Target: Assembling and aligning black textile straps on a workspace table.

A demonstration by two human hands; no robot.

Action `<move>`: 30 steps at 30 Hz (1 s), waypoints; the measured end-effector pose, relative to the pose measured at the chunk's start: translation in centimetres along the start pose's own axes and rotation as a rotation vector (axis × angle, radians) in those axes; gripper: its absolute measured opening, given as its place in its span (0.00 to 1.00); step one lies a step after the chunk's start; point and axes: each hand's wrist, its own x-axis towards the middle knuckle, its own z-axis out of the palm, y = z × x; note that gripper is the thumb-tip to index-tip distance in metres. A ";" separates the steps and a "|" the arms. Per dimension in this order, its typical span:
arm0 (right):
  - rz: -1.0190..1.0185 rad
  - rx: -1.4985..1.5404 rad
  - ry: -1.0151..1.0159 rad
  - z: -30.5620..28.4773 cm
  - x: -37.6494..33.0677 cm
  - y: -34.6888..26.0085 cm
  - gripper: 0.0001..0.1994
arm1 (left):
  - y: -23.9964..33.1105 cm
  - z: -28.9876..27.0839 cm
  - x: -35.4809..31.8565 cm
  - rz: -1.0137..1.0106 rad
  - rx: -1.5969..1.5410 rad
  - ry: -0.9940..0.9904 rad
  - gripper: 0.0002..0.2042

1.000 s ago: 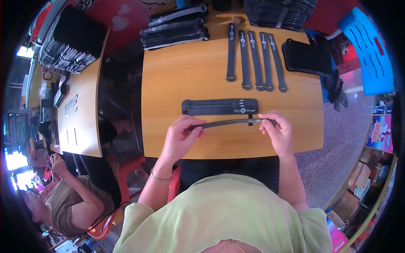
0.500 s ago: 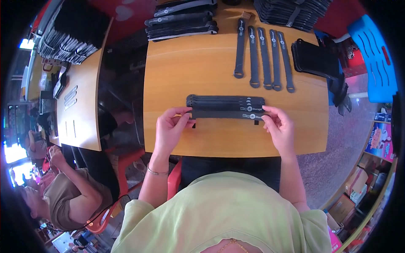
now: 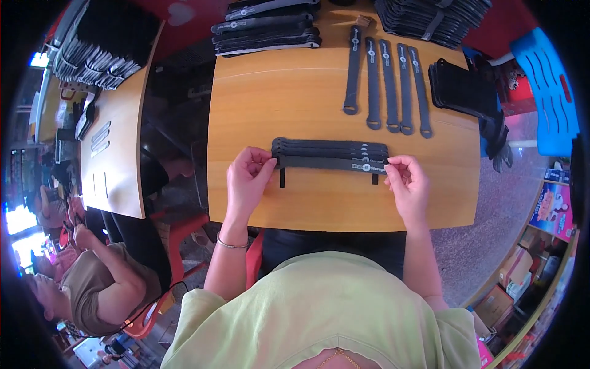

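Observation:
A dark grey fabric strap (image 3: 316,163) with a pale printed mark near its right end lies across the table in front of me. My left hand (image 3: 247,184) pinches its left end between thumb and fingers. At the other end, my right hand (image 3: 408,187) pinches the right corner. Beyond it, several matching straps form an overlapping stack (image 3: 319,146), their far edges stepped; the held strap rests against the near side of this stack. Two short black strips, a left one (image 3: 283,178) and a right one (image 3: 375,179), stick out from under the straps towards me.
Several loose straps (image 3: 389,86) with ring-shaped ends lie at the table's far right. Black bundles, one at the back left (image 3: 267,34) and one at the back right (image 3: 430,21), flank them, with a black stack (image 3: 461,86) nearby. Another person (image 3: 110,277) sits at the left, by a second table (image 3: 117,141).
Both hands have shifted the held strap slightly away from me, closer onto the stack. More of the two black strips shows below it.

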 end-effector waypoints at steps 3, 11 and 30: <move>-0.019 -0.022 0.012 0.1 0.1 0.0 0.05 | 0.0 0.0 0.0 -0.007 0.009 -0.005 0.04; -0.032 -0.022 0.018 0.2 0.2 0.3 0.07 | -0.4 0.1 0.2 0.008 0.040 -0.001 0.04; 0.004 -0.060 0.070 0.4 0.4 0.1 0.08 | 0.1 0.5 0.2 -0.007 0.059 0.016 0.04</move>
